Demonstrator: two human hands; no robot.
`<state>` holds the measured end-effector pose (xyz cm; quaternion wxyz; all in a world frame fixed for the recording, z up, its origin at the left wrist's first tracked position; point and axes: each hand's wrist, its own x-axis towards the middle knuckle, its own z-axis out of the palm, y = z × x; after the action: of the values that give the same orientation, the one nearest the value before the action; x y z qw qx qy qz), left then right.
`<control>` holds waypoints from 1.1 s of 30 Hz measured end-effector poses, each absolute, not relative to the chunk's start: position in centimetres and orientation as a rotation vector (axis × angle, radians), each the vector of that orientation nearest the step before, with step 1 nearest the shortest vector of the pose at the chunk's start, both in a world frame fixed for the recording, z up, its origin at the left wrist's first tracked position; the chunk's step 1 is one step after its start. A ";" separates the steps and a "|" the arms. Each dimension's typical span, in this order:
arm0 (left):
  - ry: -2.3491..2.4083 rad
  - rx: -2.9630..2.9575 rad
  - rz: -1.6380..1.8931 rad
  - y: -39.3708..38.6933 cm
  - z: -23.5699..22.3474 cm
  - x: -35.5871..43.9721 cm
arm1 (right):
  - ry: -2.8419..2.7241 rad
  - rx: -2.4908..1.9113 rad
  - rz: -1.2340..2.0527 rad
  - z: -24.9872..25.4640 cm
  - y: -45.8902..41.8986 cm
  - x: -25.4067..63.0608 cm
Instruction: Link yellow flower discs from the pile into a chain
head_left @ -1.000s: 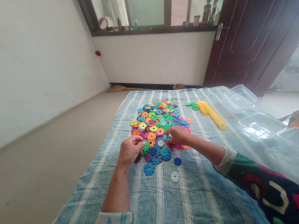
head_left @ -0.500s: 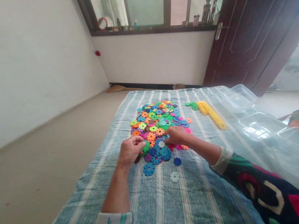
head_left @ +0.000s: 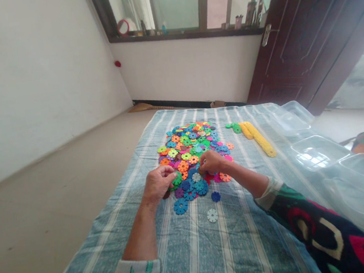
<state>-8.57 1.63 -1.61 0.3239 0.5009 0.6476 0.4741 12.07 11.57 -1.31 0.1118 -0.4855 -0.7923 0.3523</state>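
A heap of notched plastic snowflake discs (head_left: 183, 166) in many colours lies on the striped cloth. At the heap's near left edge, my left hand (head_left: 158, 183) is closed in a pinch on a green snowflake disc (head_left: 176, 179). My right hand (head_left: 213, 162) reaches into the heap from the right, its fingertips pressed together. A small brownish bit shows at those fingertips, too small to name. Just in front of the heap lie a dark blue disc (head_left: 216, 196) and a pale disc (head_left: 212, 215), apart from each other.
Right of the heap lie yellow discs in a long row (head_left: 262, 141) and a few green discs (head_left: 236, 128). Clear plastic boxes (head_left: 319, 153) stand along the right side of the striped cloth (head_left: 179, 252). Beyond are a window ledge (head_left: 186, 35) and a dark door (head_left: 301, 28).
My right hand has risen slightly from the heap, and a brownish bit now shows at its fingertips. My left hand keeps its pinch on the green disc.
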 end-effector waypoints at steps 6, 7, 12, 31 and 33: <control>1.708 1.312 1.226 1.6 -1.4 -8.5 | -1.976 -1.246 1.493 -1.4 11.8 12.8; 1.712 1.312 1.221 1.6 -1.4 -8.5 | -1.903 -1.217 1.548 -1.4 11.8 12.9; 1.725 1.301 1.218 1.7 -1.3 -8.6 | -1.605 -1.076 1.667 -1.6 13.0 13.9; 1.816 1.297 1.158 1.8 -1.2 -8.7 | -2.291 -1.945 0.063 0.2 24.7 31.7; 1.822 1.297 1.150 1.8 -1.1 -8.7 | -2.295 -1.952 0.053 -0.1 24.8 31.7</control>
<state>-8.73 1.83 -1.15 0.3084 0.4907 0.6892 0.4350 31.67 24.83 -0.06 0.0642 -0.6465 -0.7600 0.0176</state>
